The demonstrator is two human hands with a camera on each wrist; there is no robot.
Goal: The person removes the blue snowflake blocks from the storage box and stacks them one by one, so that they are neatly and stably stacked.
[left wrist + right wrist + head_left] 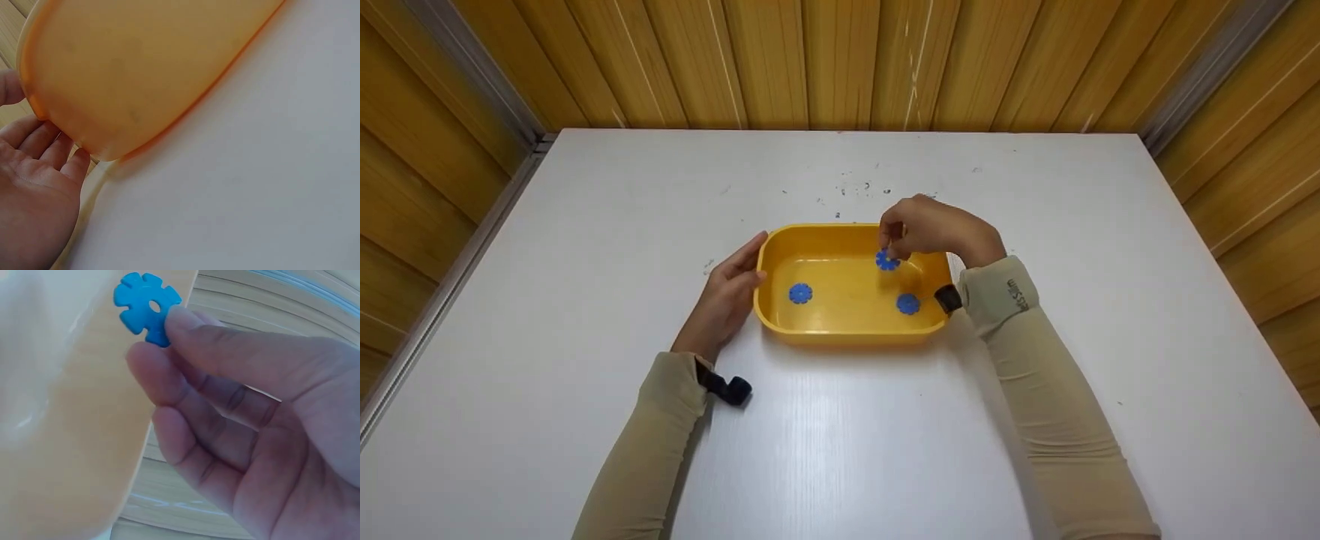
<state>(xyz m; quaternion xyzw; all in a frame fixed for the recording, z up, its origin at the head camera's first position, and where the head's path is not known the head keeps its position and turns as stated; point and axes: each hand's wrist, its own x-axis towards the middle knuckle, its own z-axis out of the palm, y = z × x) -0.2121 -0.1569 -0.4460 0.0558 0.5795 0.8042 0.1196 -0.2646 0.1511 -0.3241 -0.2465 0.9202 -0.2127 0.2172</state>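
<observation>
A yellow plastic tray (pixel 851 339) sits on the white table in the head view. At its left end, my left hand (pixel 725 296) rests against the outer wall, its fingers fairly straight. The left wrist view shows the left hand's fingertips (pixel 79 157) touching the tray's outer side. Above the right part of the tray, my right hand (pixel 934 227) pinches a blue snowflake disc (pixel 132 304), notched round its edge with a hole in the centre, between thumb and fingers. Two similar blue discs lie on the tray floor, a left disc (pixel 800 293) and a right disc (pixel 908 304).
The white table (pixel 840 435) extends around the tray, with small dark marks behind it. Yellow wood-look panels (pixel 840 67) stand along the back and sides. A black wrist camera (pixel 949 298) on my right wrist overlaps the tray's right rim from above.
</observation>
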